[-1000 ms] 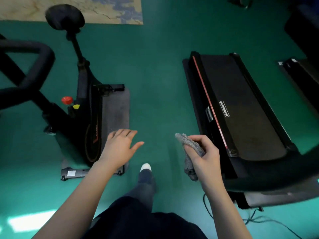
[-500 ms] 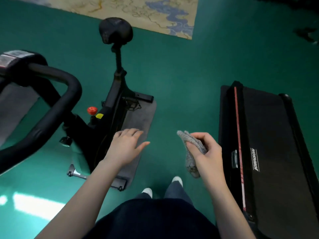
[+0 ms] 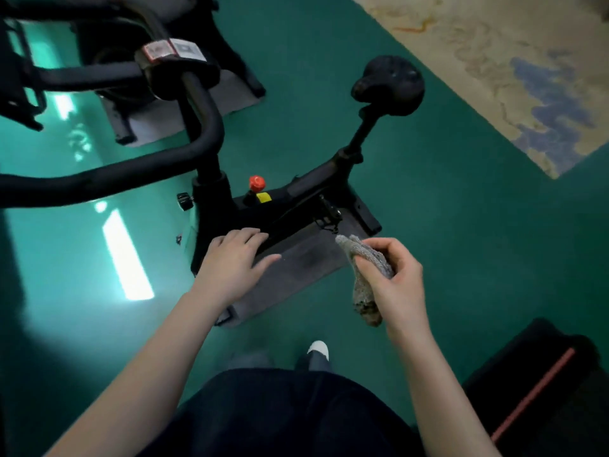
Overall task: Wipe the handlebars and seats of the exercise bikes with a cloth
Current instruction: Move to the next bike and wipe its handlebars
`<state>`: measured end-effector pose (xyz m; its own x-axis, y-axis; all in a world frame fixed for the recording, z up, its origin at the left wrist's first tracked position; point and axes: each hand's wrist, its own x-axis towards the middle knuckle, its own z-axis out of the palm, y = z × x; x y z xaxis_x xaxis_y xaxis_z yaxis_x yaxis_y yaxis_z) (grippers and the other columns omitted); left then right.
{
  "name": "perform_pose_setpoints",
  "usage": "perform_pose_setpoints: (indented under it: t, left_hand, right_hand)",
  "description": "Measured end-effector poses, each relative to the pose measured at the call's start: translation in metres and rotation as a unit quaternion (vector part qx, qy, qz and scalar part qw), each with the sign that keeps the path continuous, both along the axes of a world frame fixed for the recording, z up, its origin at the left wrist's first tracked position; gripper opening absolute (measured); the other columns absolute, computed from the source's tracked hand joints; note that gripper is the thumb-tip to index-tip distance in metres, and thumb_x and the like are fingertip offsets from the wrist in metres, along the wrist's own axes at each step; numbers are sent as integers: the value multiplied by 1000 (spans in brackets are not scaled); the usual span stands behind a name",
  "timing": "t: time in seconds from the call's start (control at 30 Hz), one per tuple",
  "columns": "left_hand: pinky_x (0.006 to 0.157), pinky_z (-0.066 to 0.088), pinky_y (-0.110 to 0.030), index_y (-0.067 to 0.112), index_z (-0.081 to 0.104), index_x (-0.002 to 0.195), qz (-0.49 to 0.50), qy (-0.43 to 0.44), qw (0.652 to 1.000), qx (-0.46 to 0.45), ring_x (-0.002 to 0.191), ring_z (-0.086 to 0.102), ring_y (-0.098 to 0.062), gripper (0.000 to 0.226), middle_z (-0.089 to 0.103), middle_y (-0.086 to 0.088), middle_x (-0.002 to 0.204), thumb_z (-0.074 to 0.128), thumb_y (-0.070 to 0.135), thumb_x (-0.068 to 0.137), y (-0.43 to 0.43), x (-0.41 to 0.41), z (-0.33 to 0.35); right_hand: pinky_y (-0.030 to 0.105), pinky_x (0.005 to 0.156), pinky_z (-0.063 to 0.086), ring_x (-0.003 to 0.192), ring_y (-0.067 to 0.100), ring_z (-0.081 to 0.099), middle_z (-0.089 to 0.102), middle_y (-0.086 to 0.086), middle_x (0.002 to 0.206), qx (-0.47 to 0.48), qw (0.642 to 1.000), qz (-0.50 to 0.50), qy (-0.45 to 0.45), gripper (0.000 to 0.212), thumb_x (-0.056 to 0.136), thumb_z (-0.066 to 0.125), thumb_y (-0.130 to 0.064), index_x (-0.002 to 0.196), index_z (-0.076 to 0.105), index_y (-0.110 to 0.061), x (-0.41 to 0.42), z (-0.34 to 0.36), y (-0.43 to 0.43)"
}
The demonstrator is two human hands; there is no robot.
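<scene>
Pinching the cloth (image 3: 364,257) beside the bike (image 3: 227,209), the right hand (image 3: 395,285) hovers; the left hand (image 3: 234,262) is relaxed and empty; handlebars (image 3: 206,110) and seat (image 3: 390,80) seemingly await wiping.

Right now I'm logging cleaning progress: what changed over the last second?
The view swung toward the exercise bike: its handlebars and seat now lie ahead, and the treadmill has slid to the lower right corner. Unchanged: the right hand grips the grey cloth, and the left hand is open and empty.

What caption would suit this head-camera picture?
Beside an exercise bike, the right hand grips a grey cloth while the left hand hovers open.
</scene>
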<state>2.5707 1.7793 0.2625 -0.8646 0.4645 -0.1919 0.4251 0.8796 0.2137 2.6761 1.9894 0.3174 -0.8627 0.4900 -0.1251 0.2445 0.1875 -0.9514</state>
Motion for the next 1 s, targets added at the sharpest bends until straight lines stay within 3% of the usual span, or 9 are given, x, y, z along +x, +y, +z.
perform_pose_setpoints:
  t: [0.13,0.4,0.8,1.0]
  left_hand:
    - [103,31,-36,22,45,136,105,0,994,-8,128,41,-18,58,47,5,139,37,57,91,-16,16,8]
    - [104,26,-36,22,46,135,320,9,947,-2,127,42,-19,54,52,3,134,42,54,91,-75,30,15]
    - [106,30,-36,22,45,136,475,25,879,19,126,44,-20,57,54,2,133,40,57,90,-139,-6,19]
    - [100,37,-37,22,49,131,554,51,830,36,117,50,-20,55,59,3,124,39,57,90,-149,-9,38]
  right_hand:
    - [27,72,51,77,6,63,69,-11,83,-18,996,86,-2,24,82,67,-2,86,65,-26,-34,-1,19]
    - [12,66,47,77,0,62,69,-14,86,-41,949,312,21,20,83,67,-3,88,66,-23,-119,7,-41]
    - [12,71,47,79,3,64,70,-7,87,-55,879,458,117,20,81,69,1,90,68,-18,-208,65,-121]
    - [13,70,48,80,6,65,70,-11,86,-46,806,574,137,16,80,72,-8,89,68,-20,-242,91,-156]
